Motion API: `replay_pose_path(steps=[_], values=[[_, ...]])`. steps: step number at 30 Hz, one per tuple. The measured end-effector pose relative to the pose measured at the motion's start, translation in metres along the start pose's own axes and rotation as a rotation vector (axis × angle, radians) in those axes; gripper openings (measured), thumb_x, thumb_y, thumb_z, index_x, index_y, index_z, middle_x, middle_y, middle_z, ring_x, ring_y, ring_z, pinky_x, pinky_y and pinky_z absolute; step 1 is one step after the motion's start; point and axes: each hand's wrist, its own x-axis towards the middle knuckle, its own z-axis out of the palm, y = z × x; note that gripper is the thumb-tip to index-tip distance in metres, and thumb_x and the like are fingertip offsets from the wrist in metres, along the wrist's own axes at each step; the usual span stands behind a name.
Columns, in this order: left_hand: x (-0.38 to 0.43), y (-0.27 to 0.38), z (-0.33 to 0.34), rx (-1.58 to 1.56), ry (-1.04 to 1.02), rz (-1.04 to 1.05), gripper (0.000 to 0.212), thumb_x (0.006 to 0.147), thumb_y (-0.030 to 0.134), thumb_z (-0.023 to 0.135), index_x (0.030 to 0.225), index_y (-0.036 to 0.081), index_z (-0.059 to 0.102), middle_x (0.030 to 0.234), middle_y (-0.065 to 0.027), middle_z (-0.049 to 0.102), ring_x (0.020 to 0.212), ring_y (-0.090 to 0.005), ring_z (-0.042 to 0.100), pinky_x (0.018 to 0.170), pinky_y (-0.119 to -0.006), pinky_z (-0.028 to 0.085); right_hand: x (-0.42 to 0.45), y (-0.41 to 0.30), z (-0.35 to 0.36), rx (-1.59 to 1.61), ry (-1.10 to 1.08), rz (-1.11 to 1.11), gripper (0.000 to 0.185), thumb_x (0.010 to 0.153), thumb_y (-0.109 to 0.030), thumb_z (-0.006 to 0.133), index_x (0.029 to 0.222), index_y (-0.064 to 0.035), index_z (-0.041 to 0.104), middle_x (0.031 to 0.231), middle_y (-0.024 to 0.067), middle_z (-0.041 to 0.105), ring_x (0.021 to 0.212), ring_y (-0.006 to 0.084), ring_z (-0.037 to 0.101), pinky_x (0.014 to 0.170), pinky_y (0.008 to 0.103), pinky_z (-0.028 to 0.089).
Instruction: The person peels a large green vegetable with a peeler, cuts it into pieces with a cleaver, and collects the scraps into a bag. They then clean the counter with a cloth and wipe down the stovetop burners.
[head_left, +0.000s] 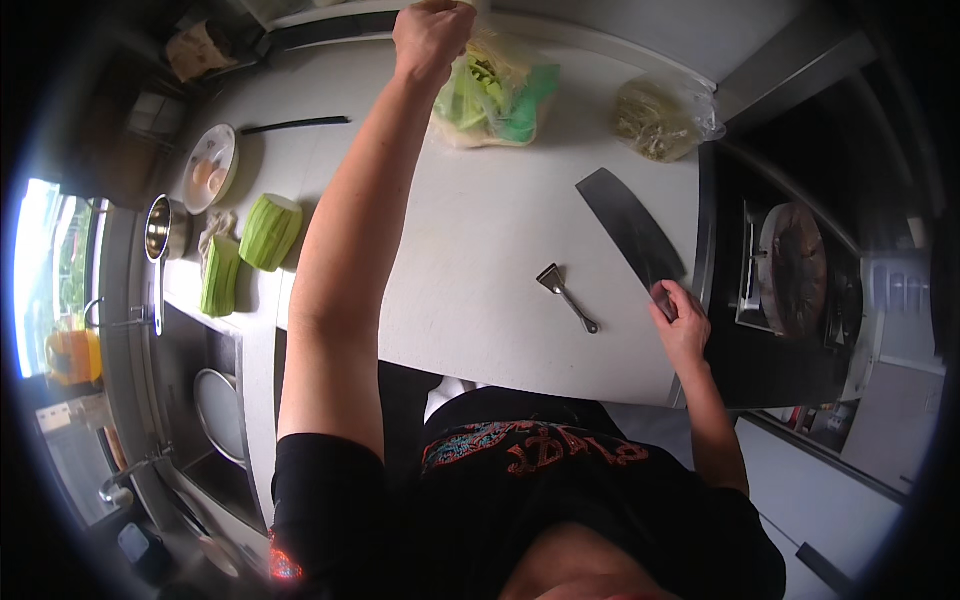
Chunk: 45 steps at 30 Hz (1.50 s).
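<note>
My right hand (682, 326) is closed around the handle of a broad dark-bladed kitchen knife (630, 217). The blade lies at a slant over the white countertop (465, 262), pointing away from me. My left arm stretches far forward, and my left hand (435, 41) is curled at the top edge of the view; whether its fingers hold anything is hidden. Just beside that hand sits a plastic bag of leafy green vegetables (487, 94). A metal peeler (570, 298) rests on the counter left of the knife.
Two pale green gourd pieces (270, 232) stand at left, near a bowl of eggs (210, 169), a metal saucepan (166, 232) and a thin black stick (296, 125). A tied plastic bag (660, 124) lies back right. The sink (217, 480) is left, the stove with a wok (795, 270) right.
</note>
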Motion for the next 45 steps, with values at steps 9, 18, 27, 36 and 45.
replay_pose_path(steps=[9,18,27,36,45], values=[[-0.075,0.055,-0.036,-0.419,0.027,0.144,0.007,0.079,0.005,0.057,0.072,0.002,0.058,0.053,-0.0010,0.050,0.041,-0.0080,0.042,0.038,-0.021,0.031,0.000,0.010,0.001,-0.019,-0.087,0.021,0.040,0.068,-0.013,0.069,0.106,-0.0139,0.057,0.094,0.0061,0.060,0.084,0.0235,0.058,0.073,0.0343,0.047],[-0.216,0.076,-0.126,-0.470,0.108,0.051,0.004,0.079,0.002,0.056,0.079,-0.001,0.058,0.061,-0.0034,0.053,0.049,-0.0092,0.048,0.046,-0.021,0.038,0.007,0.018,0.004,-0.006,-0.116,0.016,0.038,0.070,-0.013,0.066,0.107,-0.0119,0.057,0.092,0.0073,0.061,0.084,0.0240,0.059,0.073,0.0342,0.047],[-0.419,0.092,-0.260,-0.494,0.543,0.157,0.007,0.078,-0.003,0.053,0.080,-0.001,0.059,0.072,-0.0048,0.056,0.054,-0.0097,0.050,0.047,-0.021,0.039,0.021,0.046,0.006,0.002,-0.190,-0.083,0.034,0.075,-0.002,0.060,0.108,-0.0028,0.055,0.090,0.0072,0.062,0.081,0.0155,0.059,0.072,0.0268,0.046],[-0.659,0.124,-0.359,-0.204,1.276,0.361,0.014,0.076,-0.004,0.047,0.084,-0.002,0.058,0.075,-0.0071,0.058,0.066,-0.0124,0.056,0.061,-0.023,0.047,0.086,-0.088,0.008,-0.437,-0.268,-0.274,0.029,0.079,-0.015,0.056,0.102,0.0008,0.059,0.097,0.0145,0.063,0.088,0.0250,0.060,0.080,0.0333,0.046],[-0.917,0.164,-0.423,0.275,2.164,0.293,0.012,0.074,-0.006,0.053,0.083,-0.001,0.059,0.064,-0.0054,0.056,0.051,-0.0135,0.051,0.042,-0.023,0.037,0.035,-0.343,0.119,0.122,-0.582,-0.768,0.027,0.086,-0.018,0.055,0.107,0.0005,0.058,0.097,0.0082,0.062,0.085,0.0155,0.057,0.077,0.0282,0.045]])
